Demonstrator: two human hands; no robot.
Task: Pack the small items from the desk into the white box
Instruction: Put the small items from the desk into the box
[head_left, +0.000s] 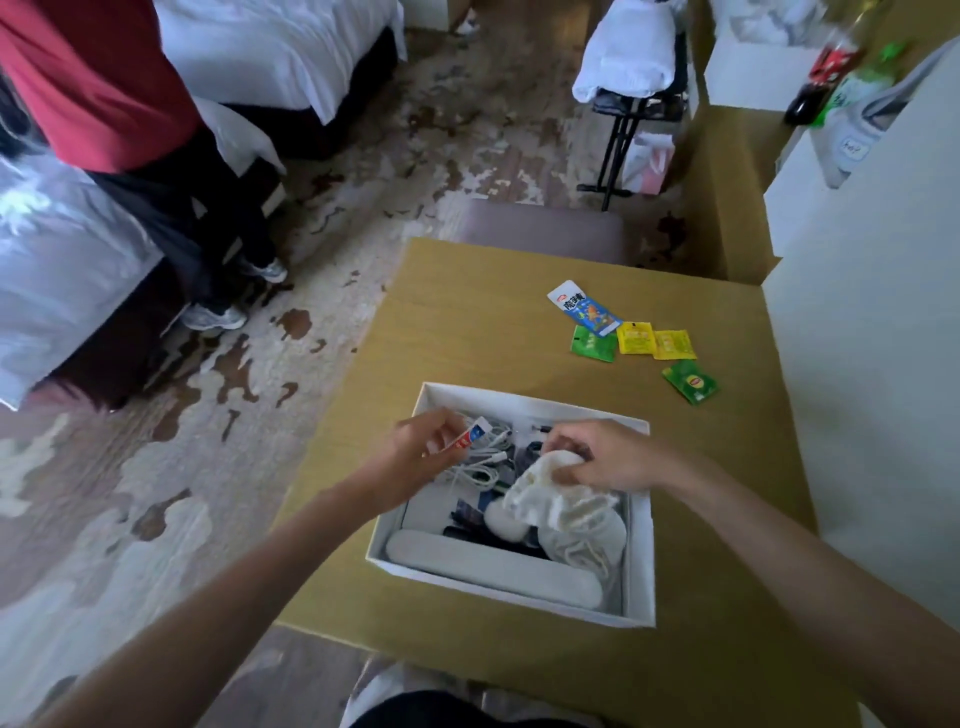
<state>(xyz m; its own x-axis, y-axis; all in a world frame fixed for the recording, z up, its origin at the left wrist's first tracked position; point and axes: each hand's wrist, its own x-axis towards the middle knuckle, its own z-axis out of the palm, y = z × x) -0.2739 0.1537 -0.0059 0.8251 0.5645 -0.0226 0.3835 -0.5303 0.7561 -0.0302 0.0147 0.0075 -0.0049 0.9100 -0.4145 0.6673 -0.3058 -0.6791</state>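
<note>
Pinched tube and gripped cloth cover box contents.

Hotel room: white-sheeted beds, desk

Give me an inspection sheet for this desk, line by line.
Surface: tan wooden desk, carrying box and sachets.
Job's things: open white cardboard box, part filled; unpacked on the desk: blue-and-white sachet, two green sachets, two yellow sachets.
Clutter: nothing seen.
Grippers: left hand pinches small white tube; right hand grips white cloth pouch, both over the box.
Cables: white coiled cables inside the box.
Surroundings: person in a red top, white beds, patterned carpet, bottles far right.
</note>
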